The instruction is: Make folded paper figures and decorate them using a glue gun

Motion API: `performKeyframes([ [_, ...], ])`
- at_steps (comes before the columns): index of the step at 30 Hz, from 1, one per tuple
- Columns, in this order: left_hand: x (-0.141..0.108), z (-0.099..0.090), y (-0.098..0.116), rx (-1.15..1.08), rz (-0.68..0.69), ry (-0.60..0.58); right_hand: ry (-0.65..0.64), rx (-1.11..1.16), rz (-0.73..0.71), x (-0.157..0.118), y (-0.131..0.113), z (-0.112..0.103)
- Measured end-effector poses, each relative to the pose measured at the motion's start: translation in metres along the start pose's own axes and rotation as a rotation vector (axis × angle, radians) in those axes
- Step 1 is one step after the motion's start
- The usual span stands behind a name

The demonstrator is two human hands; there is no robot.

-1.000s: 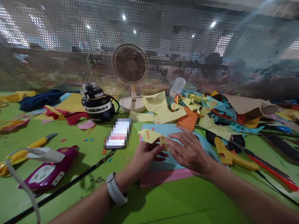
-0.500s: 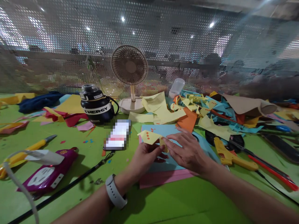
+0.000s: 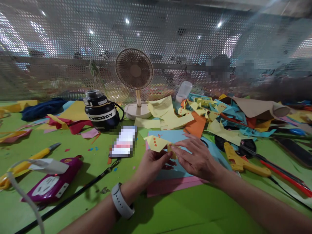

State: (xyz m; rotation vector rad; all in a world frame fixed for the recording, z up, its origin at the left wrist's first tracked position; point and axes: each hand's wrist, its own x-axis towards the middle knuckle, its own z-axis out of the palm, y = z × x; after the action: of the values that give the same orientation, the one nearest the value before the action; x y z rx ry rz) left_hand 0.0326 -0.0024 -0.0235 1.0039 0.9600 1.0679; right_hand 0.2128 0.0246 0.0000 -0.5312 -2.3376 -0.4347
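Between both hands is a pale yellow paper cutout (image 3: 157,143) with small orange squares on it. My left hand (image 3: 154,164) pinches its lower edge between thumb and fingers. The fingers of my right hand (image 3: 195,156) press together at the cutout's right end, partly hiding it. Below the hands lie a light blue sheet (image 3: 215,152) and, under its near edge, a pink sheet (image 3: 168,188). A few orange paper bits (image 3: 160,135) rest on the blue sheet. Just right of it is a yellow glue gun (image 3: 243,165).
A phone (image 3: 123,141), a black bottle (image 3: 102,113) and a fan (image 3: 134,70) stand or lie ahead. At left are a purple packet (image 3: 55,182) and a yellow-handled cutter (image 3: 34,157). Paper scraps (image 3: 168,112) spread along the back. A red-edged tool (image 3: 285,177) lies at right.
The hands keep almost the same pose on the yellow cutout; the right fingers have shifted slightly at its right end. The whole view has moved a little.
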Motion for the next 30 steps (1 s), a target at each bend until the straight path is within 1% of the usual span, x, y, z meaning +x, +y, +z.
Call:
performKeyframes([
  [2,0.0,0.0,-0.001,-0.003,0.0,0.011,0.054,0.076,0.11,0.0,-0.001,0.001],
  [4,0.0,0.0,-0.002,0.008,0.005,0.002,0.073,0.232,0.299,0.001,0.0,0.001],
  [5,0.0,0.0,-0.002,0.017,0.01,-0.011,0.048,0.343,0.407,0.002,0.001,0.001],
  [9,0.0,0.0,-0.006,0.057,0.028,-0.053,-0.169,0.864,0.832,0.005,0.007,0.001],
  [10,0.0,0.0,-0.007,0.07,0.027,-0.058,-0.2,0.97,0.924,0.005,0.009,0.001],
  [12,0.0,-0.001,-0.007,0.103,0.019,-0.077,-0.226,1.133,1.056,0.005,0.01,0.002],
  [13,-0.001,-0.001,-0.007,0.127,0.011,-0.092,-0.23,1.186,1.096,0.005,0.011,0.002],
  [15,-0.001,-0.002,-0.006,0.182,-0.006,-0.12,-0.229,1.24,1.138,0.005,0.011,0.003],
  [18,-0.001,-0.003,-0.006,0.231,-0.022,-0.137,-0.206,1.227,1.15,0.005,0.011,0.003],
  [26,-0.004,-0.001,-0.003,0.149,-0.029,-0.153,-0.235,1.205,1.165,0.007,0.01,0.003],
  [30,-0.004,0.001,-0.001,0.139,-0.073,-0.147,-0.237,1.206,1.147,0.009,0.01,0.002],
])
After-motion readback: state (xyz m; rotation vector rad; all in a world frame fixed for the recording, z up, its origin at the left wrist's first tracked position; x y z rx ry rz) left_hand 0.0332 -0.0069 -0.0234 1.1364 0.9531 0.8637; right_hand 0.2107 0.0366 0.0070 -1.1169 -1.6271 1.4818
